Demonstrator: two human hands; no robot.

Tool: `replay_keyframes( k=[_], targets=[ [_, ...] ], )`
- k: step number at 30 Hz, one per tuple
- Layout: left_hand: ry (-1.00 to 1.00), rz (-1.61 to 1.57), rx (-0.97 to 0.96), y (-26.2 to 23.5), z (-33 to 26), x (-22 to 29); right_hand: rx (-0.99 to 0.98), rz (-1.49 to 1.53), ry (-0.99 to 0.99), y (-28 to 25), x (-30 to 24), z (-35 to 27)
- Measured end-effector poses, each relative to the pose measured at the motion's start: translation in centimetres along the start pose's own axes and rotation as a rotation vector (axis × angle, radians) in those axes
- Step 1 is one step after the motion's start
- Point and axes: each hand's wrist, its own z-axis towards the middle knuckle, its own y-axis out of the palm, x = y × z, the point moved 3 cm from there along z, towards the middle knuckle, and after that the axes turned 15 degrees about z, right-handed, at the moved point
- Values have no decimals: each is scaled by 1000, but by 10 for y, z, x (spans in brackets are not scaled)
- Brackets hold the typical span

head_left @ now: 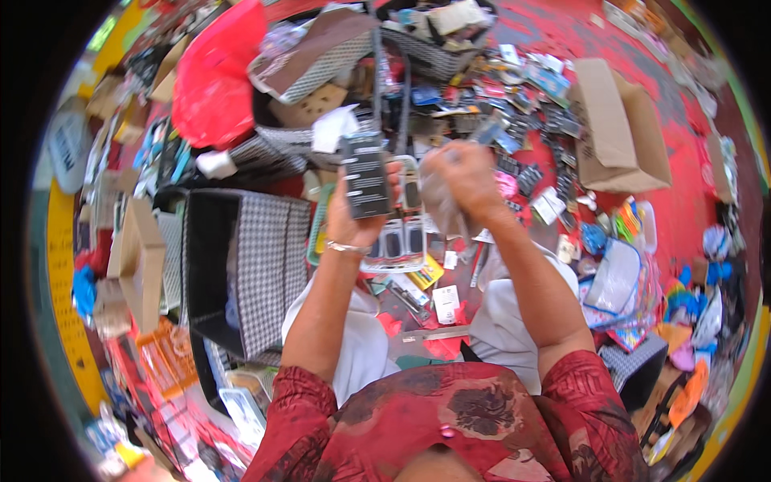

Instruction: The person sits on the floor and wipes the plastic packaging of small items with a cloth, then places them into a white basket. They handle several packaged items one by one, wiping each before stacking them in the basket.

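My left hand [353, 225] is closed round a flat black box [367, 173] with pale printing, holding it upright in front of me. To its right my right hand [472, 178] is closed on a crumpled greyish-brown cloth [440, 197]; motion smears both a little. Just below the hands, partly hidden by them, lies a clear plastic pack [395, 247] with dark oblong pieces inside. Between my knees are a yellow card [426, 273] and a white card [446, 304].
A houndstooth fabric bin [269, 273] stands open at left, beneath a red plastic bag [218, 76]. Many small packets [514, 100] spread across the red floor ahead. An open cardboard box [614, 132] sits far right, and a clear blue-edged pouch [614, 277] nearer.
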Motion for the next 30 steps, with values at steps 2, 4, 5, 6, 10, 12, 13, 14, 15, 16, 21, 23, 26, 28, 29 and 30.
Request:
replay_keyframes(
  k=[2,4,5,6,10,12,13,14,15,16,21,23,26,28,29,30],
  targets=[
    [16,110,-14,4,0,-3,306,202,155,-13,0,9],
    [-27,163,-6,7,1,-13,372,228,14,-11,-12,7],
    [-68,192,9,8,1,-19,350,178,-82,-3,-18,4],
    [-106,234,56,8,0,-26,328,132,-207,6,-25,0],
    [-186,77,225,9,-5,-43,-26,-218,-509,33,-31,-14],
    [-178,152,-19,15,-10,-38,125,-327,-471,22,-22,-8],
    [-156,217,-127,17,-12,-34,194,-370,-367,13,-15,0],
    [-162,193,-134,17,-14,-32,162,-466,-316,3,-10,5],
    [-165,206,-100,15,-16,-29,222,-524,-168,-5,-4,11],
    [-167,219,-88,14,-18,-27,270,-455,-171,-15,-3,14],
    [-186,241,-36,3,-10,-29,342,-40,-63,-15,-8,14],
    [-226,361,5,-4,-9,-37,206,-79,-244,14,-18,8],
    [-12,382,256,-16,-8,-43,-55,-143,-369,61,-28,-19],
    [4,209,110,-19,-10,-37,-158,-98,-443,75,-31,-39],
    [28,268,162,-21,-12,-37,-176,-40,-425,74,-29,-43],
    [20,334,274,-25,-13,-34,-246,-20,-376,72,-27,-46]
  ],
)
